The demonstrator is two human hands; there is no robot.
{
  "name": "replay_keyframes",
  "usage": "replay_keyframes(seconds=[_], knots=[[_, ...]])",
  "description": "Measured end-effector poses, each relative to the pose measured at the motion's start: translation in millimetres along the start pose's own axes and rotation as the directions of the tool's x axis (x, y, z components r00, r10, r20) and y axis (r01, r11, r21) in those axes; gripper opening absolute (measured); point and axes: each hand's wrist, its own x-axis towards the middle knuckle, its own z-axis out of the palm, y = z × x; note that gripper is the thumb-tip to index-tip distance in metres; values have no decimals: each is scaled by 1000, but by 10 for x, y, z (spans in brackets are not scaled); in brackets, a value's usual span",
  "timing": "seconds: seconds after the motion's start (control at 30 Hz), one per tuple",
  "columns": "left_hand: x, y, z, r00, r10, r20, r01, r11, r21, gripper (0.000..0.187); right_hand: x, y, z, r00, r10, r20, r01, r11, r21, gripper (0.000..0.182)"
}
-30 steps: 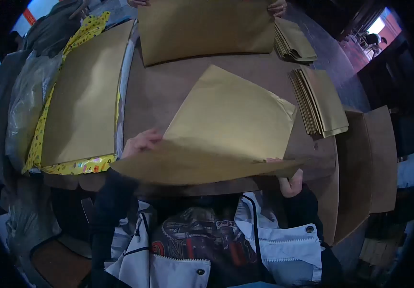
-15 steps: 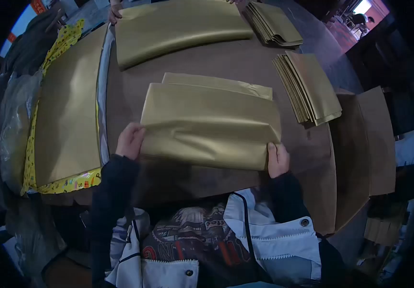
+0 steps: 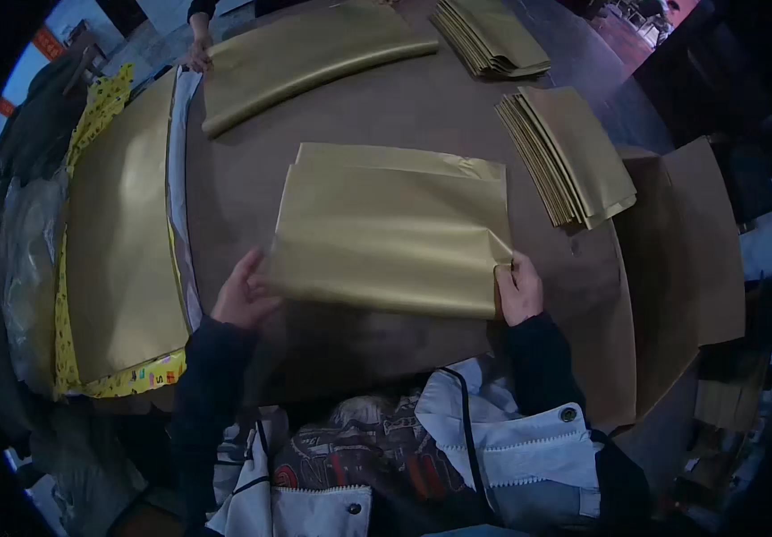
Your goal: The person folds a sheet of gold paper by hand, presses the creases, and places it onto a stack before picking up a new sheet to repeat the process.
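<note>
A folded sheet of gold paper (image 3: 386, 233) lies in front of me, its upper layer set a little below the back layer's far edge. My right hand (image 3: 520, 291) pinches its near right corner between thumb and fingers, and creases run from that grip. At the left edge, my left hand (image 3: 247, 294) is open, thumb and fingers apart, with the fingertips right beside the paper.
Across the table, another person's hand (image 3: 196, 54) touches a second folded gold sheet (image 3: 314, 67). Two stacks of folded gold paper (image 3: 574, 157) (image 3: 493, 40) sit at the right. Flat gold sheets (image 3: 127, 233) lie left on yellow wrapping (image 3: 140, 376). A cardboard box (image 3: 672, 268) stands right.
My left hand has let go of the paper's left edge and opened. The upper layer has shifted down and flattened. The other person's sheet now lies folded flatter at the back.
</note>
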Motion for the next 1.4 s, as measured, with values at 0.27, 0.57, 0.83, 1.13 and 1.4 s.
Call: replay_keyframes(seconds=[0.27, 0.57, 0.83, 1.13, 1.4], knots=[[59, 36, 268, 980, 75, -182, -9, 942, 336, 52, -4, -220, -24, 1000, 8, -16, -10, 990, -142, 66], [284, 277, 210, 956, 189, -223, 36, 681, 731, 38, 100, 100, 17, 997, -82, 13, 83, 987, -135, 46], [1126, 476, 77, 902, 378, -208, 16, 454, 891, 34, 73, -84, -11, 998, -36, 59, 44, 990, -135, 40], [1445, 471, -64, 902, 330, -278, 70, 523, 849, 32, 140, 54, -16, 993, 93, 69, -93, 996, -1, 38], [1562, 470, -103, 884, 367, -291, 57, 533, 844, 29, 134, 145, 1, 999, 20, 40, -20, 1000, -3, 36]])
